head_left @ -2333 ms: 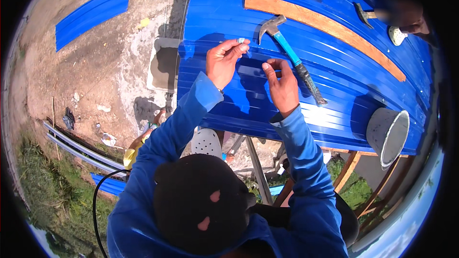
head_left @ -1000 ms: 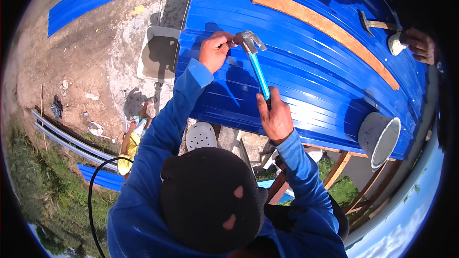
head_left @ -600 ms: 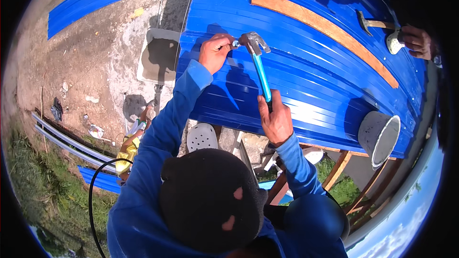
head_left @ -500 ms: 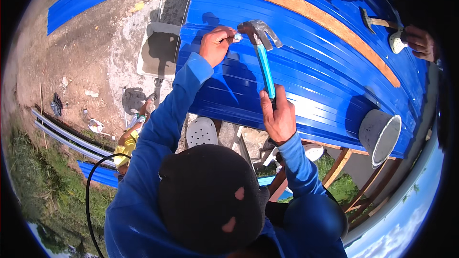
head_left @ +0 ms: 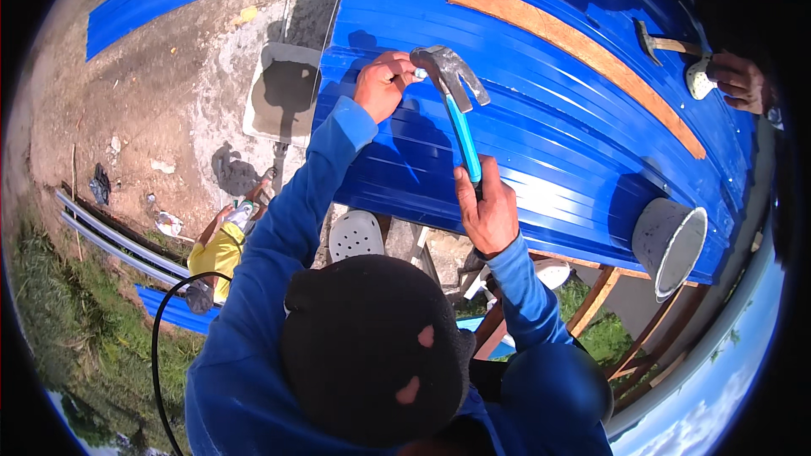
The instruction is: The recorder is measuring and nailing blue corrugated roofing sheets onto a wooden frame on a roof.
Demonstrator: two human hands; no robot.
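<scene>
My left hand (head_left: 382,88) is closed in a pinch above the blue corrugated roofing sheet (head_left: 380,169), near its left edge. Between thumb and fingertips shows the small shiny head of a roofing nail (head_left: 420,73); its shank is hidden. My right hand (head_left: 488,213) is wrapped round the grip of a claw hammer (head_left: 463,131) with a turquoise handle. The dark hammer head is right beside the nail and my left fingertips, claw pointing right. Whether head and nail touch I cannot tell.
A wooden board (head_left: 574,51) lies across the sheet. A grey bucket (head_left: 672,245) sits at the right edge. At far right are a co-worker's hand (head_left: 739,80) and another hammer (head_left: 667,44). A person in yellow (head_left: 218,253) is on the ground below, near a mortar trough (head_left: 262,114).
The hammer head has come down and slightly left, nearer my left fingers. My left hand has hardly moved. The person in yellow below has shifted and shows more.
</scene>
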